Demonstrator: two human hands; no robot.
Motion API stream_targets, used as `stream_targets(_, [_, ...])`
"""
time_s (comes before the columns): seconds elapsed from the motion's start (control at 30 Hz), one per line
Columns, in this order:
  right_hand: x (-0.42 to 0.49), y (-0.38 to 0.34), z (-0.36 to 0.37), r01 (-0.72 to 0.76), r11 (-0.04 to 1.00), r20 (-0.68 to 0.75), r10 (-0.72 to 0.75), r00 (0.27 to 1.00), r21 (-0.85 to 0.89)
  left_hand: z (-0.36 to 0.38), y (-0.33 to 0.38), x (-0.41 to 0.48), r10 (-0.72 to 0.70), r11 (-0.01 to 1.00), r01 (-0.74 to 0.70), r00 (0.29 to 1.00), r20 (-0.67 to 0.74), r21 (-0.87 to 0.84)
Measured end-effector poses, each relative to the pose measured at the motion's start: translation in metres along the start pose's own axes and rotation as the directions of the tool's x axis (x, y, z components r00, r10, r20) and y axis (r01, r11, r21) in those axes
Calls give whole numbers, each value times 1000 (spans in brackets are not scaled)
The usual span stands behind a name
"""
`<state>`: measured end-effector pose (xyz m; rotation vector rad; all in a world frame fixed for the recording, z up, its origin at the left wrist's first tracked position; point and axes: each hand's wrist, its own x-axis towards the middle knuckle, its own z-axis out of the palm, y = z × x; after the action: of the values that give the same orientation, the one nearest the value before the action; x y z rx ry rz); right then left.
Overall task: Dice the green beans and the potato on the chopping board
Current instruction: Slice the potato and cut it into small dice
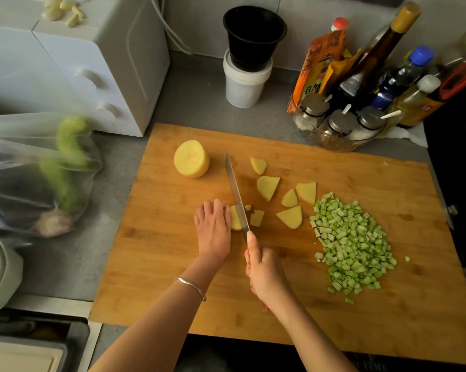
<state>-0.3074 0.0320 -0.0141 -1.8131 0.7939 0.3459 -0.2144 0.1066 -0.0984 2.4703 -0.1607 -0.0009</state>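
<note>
One potato slice (pixel 235 219) held by left fingers (pixel 216 208) | right fingers (pixel 253 252) grip knife (pixel 235 193) | labels (pixel 317 64) blurred

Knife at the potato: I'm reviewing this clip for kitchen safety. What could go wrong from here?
1. The knife cuts right beside the left hand that holds the potato piece; a slip could nick those fingers.
2. The right hand has a finger stretched along the blade's back, so the grip may turn if the small piece shifts.
</note>
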Motion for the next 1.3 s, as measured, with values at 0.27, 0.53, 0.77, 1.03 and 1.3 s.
stream_targets(0.27, [14,-2,4,17,993,-16,-19,1000,-114,-2,0,2,6,1000,-6,1000,14,-15])
stream_targets(0.53, [14,10,-1,-33,999,-17,33,999,43,-6,0,1,-6,999,8,999,48,-43])
stream_targets(0.77, [11,7,-28,-17,986,10,15,1000,168,-22,-10,3,21,984,-15,999,33,-177])
stream_targets(1.03, [-6,-2,-11,77,992,65,-83,994,98,-19,-17,-9,-10,992,12,1000,17,-123])
stream_targets(1.3, [-4,-2,-2,25,998,65,-28,997,50,-18,-16,-9,20,997,-19,1000,1,-72])
